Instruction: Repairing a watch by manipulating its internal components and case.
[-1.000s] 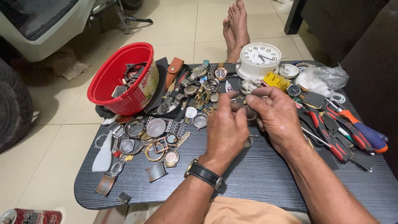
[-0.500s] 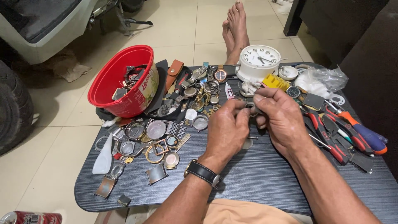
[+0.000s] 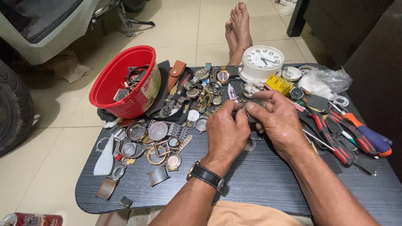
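So, a small dark watch part [image 3: 250, 117] is pinched between both hands over the middle of a dark wood-grain table [image 3: 268, 175]; what kind of part it is can't really be made out, since most of it is hidden by fingers. The left hand [image 3: 226, 132], with a black-strapped wristwatch [image 3: 206, 175] worn on its wrist, is curled up with its fingertips closed on the part's left end, and the right hand [image 3: 278, 123] is clamped on the right end with thumb and forefinger. Just below the hands a small round silvery disc [image 3: 250, 145] can be seen lying on the tabletop. To the left, a heap of watch cases, bezels and bracelet bits [image 3: 157, 140] is spread out, and a red plastic bucket [image 3: 115, 79] tipped on its side with more scraps inside is parked behind that. A white alarm clock [image 3: 262, 62] is stood at the far edge, with a yellow block [image 3: 279, 84] just beside it and a crumpled clear plastic bag [image 3: 324, 81] further right. Red-handled pliers [image 3: 331, 138] and an orange-and-blue screwdriver [image 3: 368, 136] are laid near the right hand. Bare feet [image 3: 239, 29] are stretched out on the tiled floor beyond the table.
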